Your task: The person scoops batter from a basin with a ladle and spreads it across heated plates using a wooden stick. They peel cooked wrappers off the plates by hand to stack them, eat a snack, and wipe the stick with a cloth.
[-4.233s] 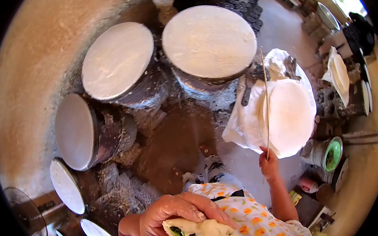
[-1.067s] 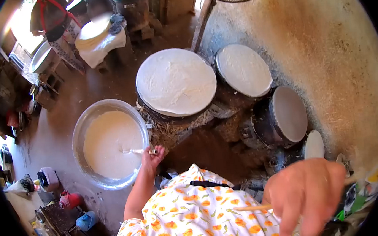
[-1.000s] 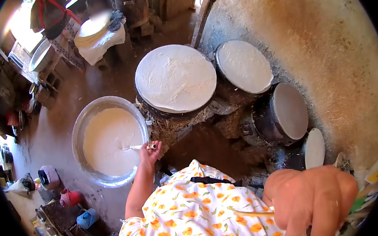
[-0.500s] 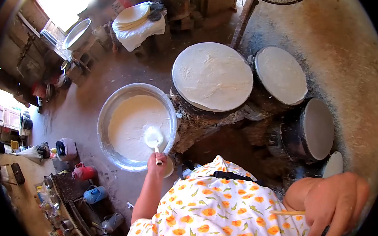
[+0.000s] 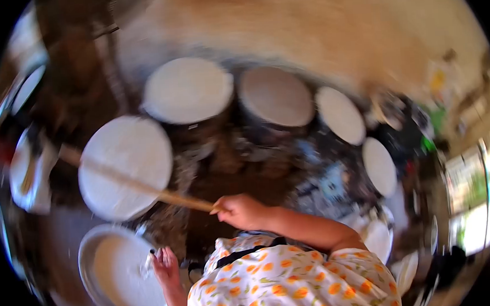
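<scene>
Closed around the near end of a long wooden stick (image 5: 175,199), our right hand (image 5: 243,212) sits just below the middle of the view, near six o'clock. Our left hand (image 5: 168,267) is at seven o'clock, fingers loosely curled about the handle of a ladle (image 5: 149,262) by the near side of a metal basin (image 5: 85,269) of pale batter (image 5: 110,268); blur hides how firm that hold is.

We hold the stick by its very end, probably so that its full length can reach outward while our arm stays clear of the round tops. The ladle seems held at the basin so that drips would fall back inside.

The stick's long axis runs slantwise from our right fist to its far end at ten o'clock, and that far end points away from us and to our left. It crosses above the large pale round top (image 5: 121,188) at nine o'clock; we cannot tell whether it touches. Another pale round top (image 5: 188,90) lies at eleven o'clock, and a greyer one (image 5: 275,96) at one o'clock, beside the wall (image 5: 304,20).
</scene>
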A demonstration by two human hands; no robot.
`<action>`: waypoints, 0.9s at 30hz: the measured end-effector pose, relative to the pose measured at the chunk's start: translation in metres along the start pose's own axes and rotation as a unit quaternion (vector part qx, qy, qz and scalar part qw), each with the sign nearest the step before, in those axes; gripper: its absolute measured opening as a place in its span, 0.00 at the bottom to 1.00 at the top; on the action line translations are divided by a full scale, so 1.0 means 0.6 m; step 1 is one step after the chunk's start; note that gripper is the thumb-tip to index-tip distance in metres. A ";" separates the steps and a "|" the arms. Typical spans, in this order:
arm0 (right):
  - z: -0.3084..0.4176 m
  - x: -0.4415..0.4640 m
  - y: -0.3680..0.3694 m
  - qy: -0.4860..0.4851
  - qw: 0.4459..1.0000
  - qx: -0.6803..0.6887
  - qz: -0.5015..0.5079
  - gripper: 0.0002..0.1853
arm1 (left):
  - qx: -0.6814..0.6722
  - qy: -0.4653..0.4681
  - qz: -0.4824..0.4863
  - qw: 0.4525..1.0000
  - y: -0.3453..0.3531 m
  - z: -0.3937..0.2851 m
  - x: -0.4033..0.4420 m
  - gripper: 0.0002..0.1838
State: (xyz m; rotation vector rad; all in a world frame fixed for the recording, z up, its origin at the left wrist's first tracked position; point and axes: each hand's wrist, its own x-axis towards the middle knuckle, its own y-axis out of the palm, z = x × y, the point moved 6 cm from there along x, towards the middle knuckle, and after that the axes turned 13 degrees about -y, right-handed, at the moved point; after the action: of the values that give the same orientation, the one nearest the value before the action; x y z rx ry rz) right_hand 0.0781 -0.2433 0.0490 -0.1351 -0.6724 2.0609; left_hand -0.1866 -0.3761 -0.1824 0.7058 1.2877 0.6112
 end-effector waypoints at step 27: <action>-0.363 -0.695 -0.759 0.144 0.870 -0.279 -0.380 0.07 | 0.892 0.297 0.286 0.186 0.484 0.908 0.028 0.13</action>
State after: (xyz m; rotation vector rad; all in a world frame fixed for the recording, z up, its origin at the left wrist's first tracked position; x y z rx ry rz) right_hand 0.7295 -0.3039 0.0301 -0.4247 -0.9328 1.0246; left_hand 0.3467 -0.2442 0.0991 3.3276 2.0359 -0.7397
